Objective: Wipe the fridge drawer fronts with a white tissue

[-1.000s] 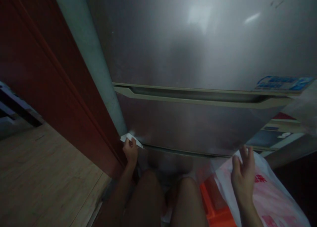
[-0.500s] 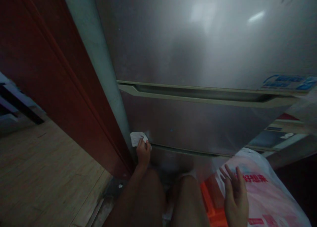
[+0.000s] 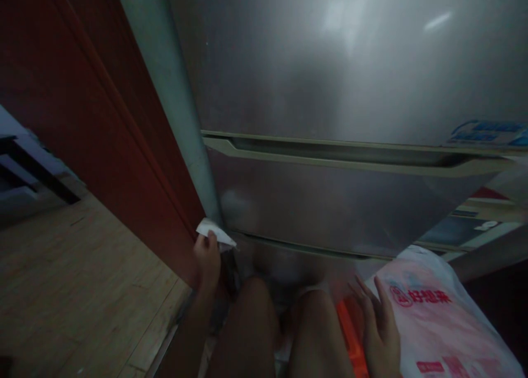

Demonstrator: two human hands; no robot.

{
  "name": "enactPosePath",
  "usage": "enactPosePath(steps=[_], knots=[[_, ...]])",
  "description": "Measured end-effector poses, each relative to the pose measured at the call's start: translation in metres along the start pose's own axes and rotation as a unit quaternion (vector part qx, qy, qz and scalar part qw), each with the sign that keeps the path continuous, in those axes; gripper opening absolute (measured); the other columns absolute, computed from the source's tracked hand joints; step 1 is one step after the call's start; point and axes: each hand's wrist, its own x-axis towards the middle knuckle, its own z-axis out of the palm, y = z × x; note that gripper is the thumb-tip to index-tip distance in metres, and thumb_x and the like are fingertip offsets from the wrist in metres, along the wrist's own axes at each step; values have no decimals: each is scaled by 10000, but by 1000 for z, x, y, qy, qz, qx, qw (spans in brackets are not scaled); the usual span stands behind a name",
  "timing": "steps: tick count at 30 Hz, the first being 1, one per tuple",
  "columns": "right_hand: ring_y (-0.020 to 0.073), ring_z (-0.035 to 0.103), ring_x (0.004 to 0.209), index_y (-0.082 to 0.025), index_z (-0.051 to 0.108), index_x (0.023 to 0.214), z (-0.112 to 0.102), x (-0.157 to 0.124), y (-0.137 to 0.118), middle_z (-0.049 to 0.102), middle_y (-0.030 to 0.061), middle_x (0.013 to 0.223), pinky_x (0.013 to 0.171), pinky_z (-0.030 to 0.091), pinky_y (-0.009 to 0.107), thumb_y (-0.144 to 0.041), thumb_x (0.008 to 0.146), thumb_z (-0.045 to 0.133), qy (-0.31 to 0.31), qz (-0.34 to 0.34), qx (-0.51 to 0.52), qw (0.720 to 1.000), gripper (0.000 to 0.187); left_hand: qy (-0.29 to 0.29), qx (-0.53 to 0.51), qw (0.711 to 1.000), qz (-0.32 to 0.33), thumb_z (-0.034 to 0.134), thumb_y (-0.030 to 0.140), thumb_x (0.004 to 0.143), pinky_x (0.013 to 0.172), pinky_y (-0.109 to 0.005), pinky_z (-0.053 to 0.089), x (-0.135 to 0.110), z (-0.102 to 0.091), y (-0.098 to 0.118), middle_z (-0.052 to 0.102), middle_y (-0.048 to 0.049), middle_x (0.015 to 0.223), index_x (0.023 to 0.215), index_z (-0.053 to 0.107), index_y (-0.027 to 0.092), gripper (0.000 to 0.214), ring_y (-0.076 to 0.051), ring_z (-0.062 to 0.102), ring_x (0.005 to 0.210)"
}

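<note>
My left hand (image 3: 207, 257) is closed on a white tissue (image 3: 216, 233), a folded sheet whose corner sticks out to the right. The hand is at the lower left edge of a silver refrigerator (image 3: 305, 207), close to the red-brown door frame (image 3: 136, 174). My right hand (image 3: 377, 326) is raised with its fingers spread and holds nothing. It hovers beside a white plastic bag (image 3: 449, 317) with red print, above an orange plastic thing (image 3: 350, 326) that it partly covers.
The refrigerator has a recessed handle (image 3: 342, 153) across its front. A strip of pale wall (image 3: 175, 86) lies between it and the door frame. My knees (image 3: 256, 295) are close to the lower drawer. Light floor tiles (image 3: 99, 273) extend to the left.
My left hand has moved left with the tissue, off the refrigerator's front toward the door frame. My right hand has shifted slightly left and remains open. The view has moved a little.
</note>
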Motion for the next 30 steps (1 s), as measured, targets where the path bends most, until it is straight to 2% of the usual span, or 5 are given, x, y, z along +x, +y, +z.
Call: enactPosePath(steps=[6, 11, 17, 25, 30], knots=[[335, 610, 1257, -185, 409, 1517, 1, 0, 5, 665, 166, 1320, 1140, 379, 567, -718, 822, 549, -17, -25, -42, 999, 887, -42, 39, 994, 93, 525, 338, 843, 575, -258, 330, 30, 29, 13, 450, 39, 562, 633, 450, 221, 252, -139, 443, 564], [341, 637, 1212, -203, 399, 1522, -10, -1, 11, 679, 155, 1294, 1129, 393, 576, -741, 775, 594, -12, 1, -26, 1000, 941, -28, 45, 987, 151, 447, 283, 881, 611, -288, 334, 23, 61, 16, 406, 28, 601, 646, 363, 246, 252, -163, 434, 607], [335, 623, 1221, -202, 430, 1501, -6, -1, 17, 662, 142, 1311, 1139, 383, 559, -746, 772, 603, -20, 31, -9, 999, 926, -54, 53, 975, 207, 421, 265, 911, 662, -315, 402, 9, 70, 9, 470, -4, 671, 685, 371, 250, 232, -192, 494, 676], [300, 681, 1144, -204, 481, 1463, 24, -24, -7, 720, 123, 1232, 1070, 462, 500, -661, 867, 557, -51, -6, -4, 999, 755, -251, 37, 926, 279, 430, 166, 900, 775, -365, 505, -70, 104, 23, 651, -84, 805, 776, 564, 205, 187, -236, 630, 807], [284, 713, 1093, -202, 618, 1321, 15, -29, -3, 739, 118, 1211, 986, 544, 443, -625, 870, 588, -52, -36, 5, 998, 619, -405, -9, 872, 274, 536, 173, 893, 761, -317, 506, -126, 109, 45, 697, -64, 816, 758, 627, 202, 166, -212, 653, 794]])
